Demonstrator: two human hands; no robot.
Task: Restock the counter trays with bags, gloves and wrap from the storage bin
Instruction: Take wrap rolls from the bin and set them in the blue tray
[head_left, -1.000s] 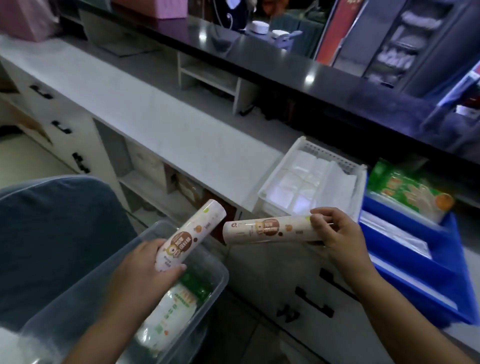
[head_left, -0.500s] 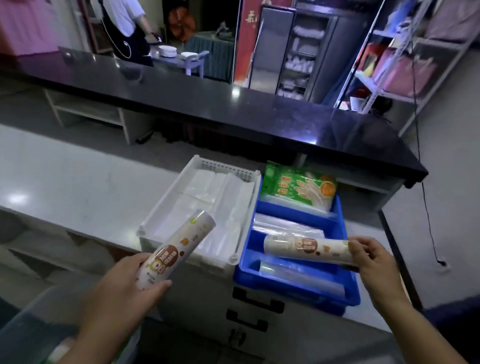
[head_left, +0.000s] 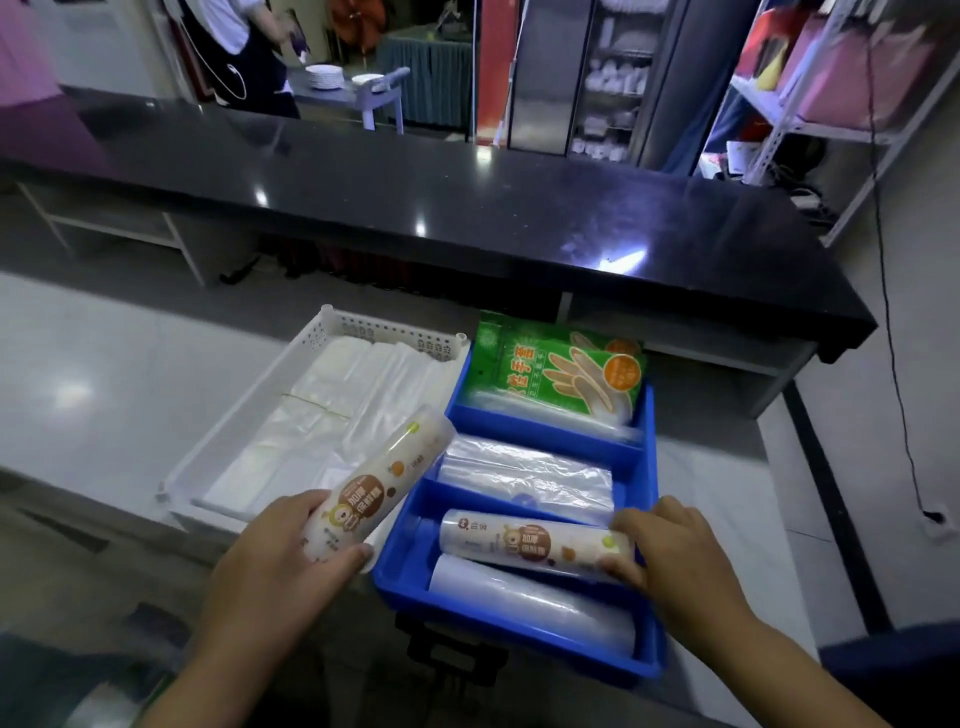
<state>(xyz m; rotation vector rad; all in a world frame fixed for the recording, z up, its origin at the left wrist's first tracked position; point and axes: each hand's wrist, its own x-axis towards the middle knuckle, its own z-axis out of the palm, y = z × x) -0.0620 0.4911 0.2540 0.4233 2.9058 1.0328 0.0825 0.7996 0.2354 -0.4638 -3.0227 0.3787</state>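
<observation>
Two wrap rolls at the blue tray

One wrap roll (head_left: 535, 544) lies in the blue tray's (head_left: 652, 467) nearest compartment, right hand (head_left: 675, 558) grasping its end; the left hand (head_left: 280, 566) grips a second roll (head_left: 379, 483) over the white tray (head_left: 234, 441).

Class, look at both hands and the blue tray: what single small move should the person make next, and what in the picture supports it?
Probably let go with the right hand: its wrap roll already lies in the near compartment of the blue tray, on top of a plain roll. The left hand holds a second roll over the tray's left edge, waiting its turn.
</observation>
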